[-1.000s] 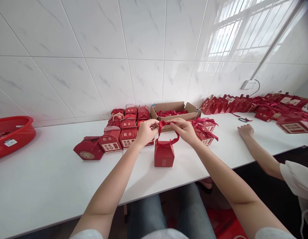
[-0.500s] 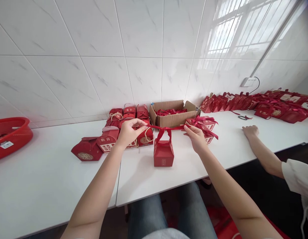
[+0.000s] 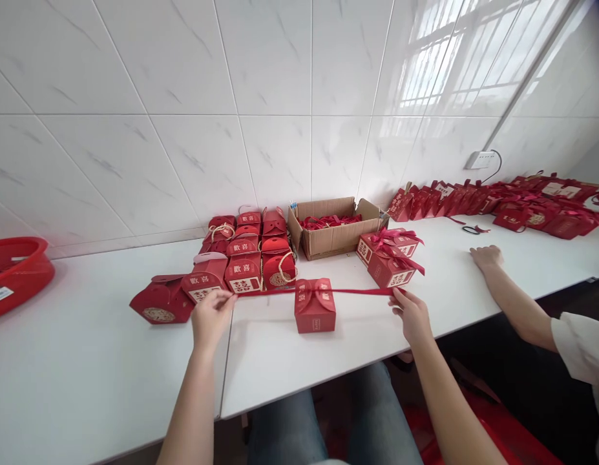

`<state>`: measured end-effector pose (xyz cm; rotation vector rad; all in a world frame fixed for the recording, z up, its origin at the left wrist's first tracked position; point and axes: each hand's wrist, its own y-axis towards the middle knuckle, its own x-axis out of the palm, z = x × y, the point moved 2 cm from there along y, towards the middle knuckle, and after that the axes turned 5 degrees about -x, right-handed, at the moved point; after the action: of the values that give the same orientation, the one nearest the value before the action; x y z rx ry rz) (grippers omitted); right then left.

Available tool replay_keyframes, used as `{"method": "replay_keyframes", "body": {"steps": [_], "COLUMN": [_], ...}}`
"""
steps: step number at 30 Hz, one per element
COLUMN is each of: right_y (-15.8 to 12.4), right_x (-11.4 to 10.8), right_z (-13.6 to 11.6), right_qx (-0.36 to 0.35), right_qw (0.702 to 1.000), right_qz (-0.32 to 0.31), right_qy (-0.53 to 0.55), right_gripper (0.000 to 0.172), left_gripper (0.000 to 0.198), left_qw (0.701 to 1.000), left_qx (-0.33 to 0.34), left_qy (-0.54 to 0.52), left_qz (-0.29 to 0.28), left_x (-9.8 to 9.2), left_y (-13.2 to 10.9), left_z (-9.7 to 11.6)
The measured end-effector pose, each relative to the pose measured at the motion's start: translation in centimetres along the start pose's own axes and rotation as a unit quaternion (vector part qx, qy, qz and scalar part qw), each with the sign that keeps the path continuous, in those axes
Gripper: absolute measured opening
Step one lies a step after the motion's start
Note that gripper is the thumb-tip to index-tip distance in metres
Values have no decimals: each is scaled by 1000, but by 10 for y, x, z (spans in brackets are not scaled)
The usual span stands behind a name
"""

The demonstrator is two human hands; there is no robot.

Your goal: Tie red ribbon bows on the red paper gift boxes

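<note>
Red ribbon (image 3: pixel 357 291) runs taut, left to right, across the top of a small red box (image 3: pixel 315 311) that stands near the front edge of the white tabletop (image 3: pixel 110 361). The left hand (image 3: pixel 209 316) pinches one end and the right hand (image 3: pixel 412 314) the other, fingers closed on it. An uneven pull could, I judge, tip or drag the light box, or slip an end free. Farther back sit bowed boxes (image 3: pixel 390 261) and a cardboard box (image 3: pixel 328 240) of ribbons.
</note>
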<state>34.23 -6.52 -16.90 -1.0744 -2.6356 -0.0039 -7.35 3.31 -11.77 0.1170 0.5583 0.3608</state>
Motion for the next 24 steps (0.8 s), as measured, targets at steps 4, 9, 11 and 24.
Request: {"method": "replay_keyframes", "body": {"steps": [4,9,11,24], "right_y": [-1,-1,-1,-4], "right_x": [-30,-31,-30,-28], "right_z": [31,34,33,22], "right_qx": [25,22,28,-31], "right_qw": [999,998,998,996], "right_qz": [41,43,46,75], "right_qy": [16,35,45,-26], "right_gripper": [39,39,39,41], "left_gripper": [21,21,21,24], "left_qw": [997,996,996,993], "left_qx": [-49,-52,-57,-4], "left_qy": [58,71,70,-4], "left_qz": [-26,-10,-9,-120], "left_x": [7,10,10,16], "left_y": [-10,-10,-10,-15], "left_z": [-40,-35,-32,-23]}}
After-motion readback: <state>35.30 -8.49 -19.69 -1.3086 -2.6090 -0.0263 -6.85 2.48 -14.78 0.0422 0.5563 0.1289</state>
